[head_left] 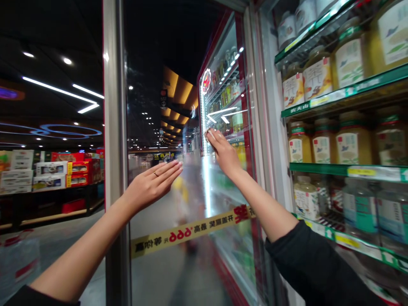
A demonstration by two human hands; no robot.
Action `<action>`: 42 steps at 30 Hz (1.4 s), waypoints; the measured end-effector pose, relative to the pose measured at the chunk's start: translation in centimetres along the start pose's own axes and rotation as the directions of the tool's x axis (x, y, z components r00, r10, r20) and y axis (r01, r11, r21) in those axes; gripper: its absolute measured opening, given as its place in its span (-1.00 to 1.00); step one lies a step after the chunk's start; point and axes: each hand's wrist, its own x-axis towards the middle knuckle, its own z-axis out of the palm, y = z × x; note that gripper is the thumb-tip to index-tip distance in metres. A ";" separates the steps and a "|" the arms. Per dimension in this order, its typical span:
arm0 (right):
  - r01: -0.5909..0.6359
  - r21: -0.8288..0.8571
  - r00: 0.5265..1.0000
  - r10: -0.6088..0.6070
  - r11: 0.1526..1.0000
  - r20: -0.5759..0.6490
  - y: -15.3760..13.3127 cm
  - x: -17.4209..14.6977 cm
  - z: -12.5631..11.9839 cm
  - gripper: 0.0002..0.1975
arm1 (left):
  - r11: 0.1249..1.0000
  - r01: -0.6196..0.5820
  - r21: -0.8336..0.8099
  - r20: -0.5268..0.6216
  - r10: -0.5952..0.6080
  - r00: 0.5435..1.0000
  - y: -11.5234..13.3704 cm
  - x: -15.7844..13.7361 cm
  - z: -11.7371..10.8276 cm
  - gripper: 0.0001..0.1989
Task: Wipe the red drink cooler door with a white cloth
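Against the open glass door (pixel 188 178) of the drinks cooler, both hands were up and working in the head view. Right hand (pixel 223 151) was closed over a small pale cloth (pixel 208 132), pressing it onto the pane at about mid-height, just right of the door's centre and above the yellow banner strip (pixel 191 231) that ran across the glass. Left hand (pixel 156 180) was open, fingers straight and together, palm toward the glass beside the grey door frame (pixel 113 127); whether it actually touched the pane could not be told. To do this wipe well, I judged the flat hand should brace the door so it didn't swing, while the cloth hand kept even pressure and overlapped its strokes. Right of the door, the cooler shelves (pixel 347 170) carried rows of yellow juice bottles (pixel 353 144). Left of the door frame, stacked boxes (pixel 51 174) sat well apart across the aisle.
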 end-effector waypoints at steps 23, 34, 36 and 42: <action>-0.195 -0.001 0.972 0.193 0.981 -0.133 7.7 -2.4 -2.0 -0.18 | 0.994 -0.101 -0.039 -0.043 0.099 0.994 0.2 0.8 -0.8 -0.33; -0.184 -0.053 0.980 0.180 0.981 -0.084 8.6 -5.9 -2.4 -0.19 | 0.998 -0.026 -0.053 0.015 0.027 1.000 -0.1 0.6 0.2 -0.18; -0.240 -0.064 0.966 0.232 0.969 -0.110 9.1 -5.4 -2.5 -0.17 | 0.999 -0.023 -0.046 0.034 0.025 0.999 -0.1 0.6 0.4 -0.16; -0.123 -0.049 0.992 0.122 0.991 -0.037 7.9 -7.1 -2.2 -0.12 | 1.000 -0.001 -0.029 0.070 0.003 0.998 -0.2 0.9 0.7 -0.24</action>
